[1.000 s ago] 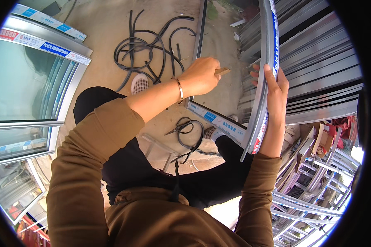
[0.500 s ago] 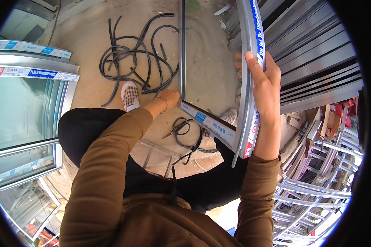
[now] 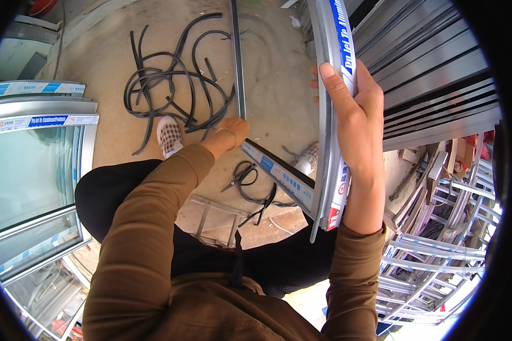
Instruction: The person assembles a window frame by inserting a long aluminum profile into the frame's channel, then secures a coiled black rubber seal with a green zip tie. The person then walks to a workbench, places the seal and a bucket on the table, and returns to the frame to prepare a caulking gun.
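your left hand (image 3: 232, 132) now sits lower, at the metal frame's (image 3: 280, 175) near-left corner, fingers unclear; your right hand (image 3: 359, 120) clamps its right edge; black strips (image 3: 210, 69) litter the floor (image 3: 102, 62).

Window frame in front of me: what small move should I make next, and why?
I'd probably press gently with your left grip at the near-left corner of the window frame: that grip is down by the corner, while your right grip wraps the right-hand rail, which should steady it. Whether the left holds anything is hidden.
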Motion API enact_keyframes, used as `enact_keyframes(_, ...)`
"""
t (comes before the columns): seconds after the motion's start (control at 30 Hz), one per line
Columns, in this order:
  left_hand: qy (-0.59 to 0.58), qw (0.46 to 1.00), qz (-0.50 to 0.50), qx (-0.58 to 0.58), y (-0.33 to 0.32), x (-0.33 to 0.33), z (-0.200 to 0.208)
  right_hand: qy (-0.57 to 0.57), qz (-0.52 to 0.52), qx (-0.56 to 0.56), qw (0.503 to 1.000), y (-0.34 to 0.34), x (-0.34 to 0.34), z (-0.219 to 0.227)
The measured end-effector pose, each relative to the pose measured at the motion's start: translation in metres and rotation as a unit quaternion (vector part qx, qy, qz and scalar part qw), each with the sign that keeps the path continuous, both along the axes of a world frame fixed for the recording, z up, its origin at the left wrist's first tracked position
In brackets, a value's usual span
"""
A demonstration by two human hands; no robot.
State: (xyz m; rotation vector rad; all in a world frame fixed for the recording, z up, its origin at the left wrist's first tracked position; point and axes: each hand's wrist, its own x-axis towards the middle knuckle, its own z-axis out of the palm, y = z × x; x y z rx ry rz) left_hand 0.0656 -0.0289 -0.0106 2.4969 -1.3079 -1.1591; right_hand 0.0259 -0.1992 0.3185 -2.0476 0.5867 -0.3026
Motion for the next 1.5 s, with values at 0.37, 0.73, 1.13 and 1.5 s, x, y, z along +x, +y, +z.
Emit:
enact_keyframes(0.37,-0.027,0.999,0.006,0.017,-0.012,-0.006,0.002,0.006,0.004,-0.011,1.000,-0.001,0.002,0.001)
enact_keyframes(0.73,0.069,0.981,-0.115,-0.138,0.009,0.012,0.223,0.044,0.009,0.009,0.999,-0.001,-0.003,0.004)
enact_keyframes(1.13,0.112,0.905,0.216,-0.349,0.035,0.029,0.326,0.050,0.010,-0.012,0.999,0.002,-0.005,0.010)
enact_keyframes(1.5,0.209,0.736,0.328,-0.554,-0.008,0.016,0.336,-0.145,0.069,-0.095,0.982,0.009,-0.008,0.020)
